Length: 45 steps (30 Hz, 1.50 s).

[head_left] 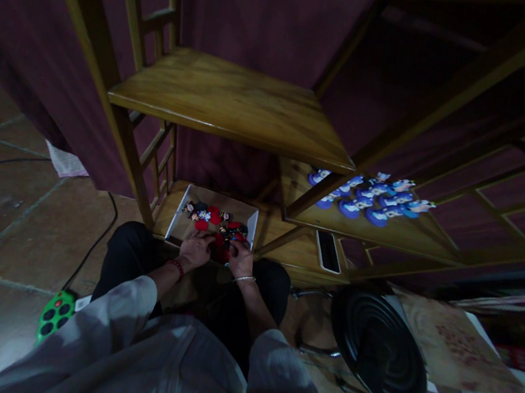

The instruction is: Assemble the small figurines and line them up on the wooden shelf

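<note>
A shallow white-rimmed box [178, 212] sits on the lowest shelf in front of my knees. Several small figurines [204, 213] with red bases lie inside it, some dark and some with white parts. Over the box's near edge, my left hand [196, 250] has its fingers curled in at a red-based figurine [220, 248]. My right hand [241, 260] pinches at the same figurine from the other side. Dim light and the fingers partly hide its shape. A red bracelet is on the left wrist, a pale one on the right.
Several blue-and-white figurines [368, 197] stand on the middle shelf [387, 234] to the right. A wooden shelf [238, 102] juts out above the box. Lower right are a dark tray [328, 252] and a black stool [378, 347]. A green device [56, 315] with a cable lies on the floor.
</note>
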### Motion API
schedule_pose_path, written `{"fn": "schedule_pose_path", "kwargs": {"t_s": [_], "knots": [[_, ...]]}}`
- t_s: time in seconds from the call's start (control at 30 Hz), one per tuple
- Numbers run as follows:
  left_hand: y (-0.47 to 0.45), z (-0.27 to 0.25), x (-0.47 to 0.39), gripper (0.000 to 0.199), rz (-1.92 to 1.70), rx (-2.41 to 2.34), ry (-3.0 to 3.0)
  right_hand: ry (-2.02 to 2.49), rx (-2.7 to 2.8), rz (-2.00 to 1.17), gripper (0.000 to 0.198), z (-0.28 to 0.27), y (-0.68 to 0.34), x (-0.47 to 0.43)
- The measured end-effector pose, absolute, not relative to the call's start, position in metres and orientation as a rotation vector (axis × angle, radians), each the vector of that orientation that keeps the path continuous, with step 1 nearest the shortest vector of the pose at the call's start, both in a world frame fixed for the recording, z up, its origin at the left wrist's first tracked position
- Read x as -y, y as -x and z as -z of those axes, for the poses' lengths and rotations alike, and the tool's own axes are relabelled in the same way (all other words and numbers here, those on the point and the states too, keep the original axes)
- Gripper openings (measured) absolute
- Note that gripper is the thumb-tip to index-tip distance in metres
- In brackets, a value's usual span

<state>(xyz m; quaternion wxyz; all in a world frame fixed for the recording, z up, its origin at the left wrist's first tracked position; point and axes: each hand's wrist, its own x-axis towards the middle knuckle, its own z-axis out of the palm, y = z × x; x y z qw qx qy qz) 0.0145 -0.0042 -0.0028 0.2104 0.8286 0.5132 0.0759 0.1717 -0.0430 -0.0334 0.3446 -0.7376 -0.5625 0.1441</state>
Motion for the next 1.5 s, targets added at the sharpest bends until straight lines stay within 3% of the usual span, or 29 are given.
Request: {"fn": "schedule_pose_path", "kwargs": {"t_s": [0.47,0.83,1.27,1.5], "knots": [[-0.012,0.007,0.004,0.031,-0.206,-1.279,-2.407,2.082,1.508,-0.304,0.027,0.017,-0.158,0.047],[-0.013,0.005,0.004,0.036,-0.21,-1.315,-2.348,1.87,1.595,-0.368,0.034,0.027,-0.168,0.058],[-0.012,0.004,0.006,0.035,-0.218,-1.332,-2.311,2.131,1.543,-0.321,0.023,0.018,-0.154,0.052],[-0.013,0.0,0.006,0.035,-0.178,-1.362,-2.243,2.008,1.527,-0.341,0.032,0.021,-0.166,0.055]]}}
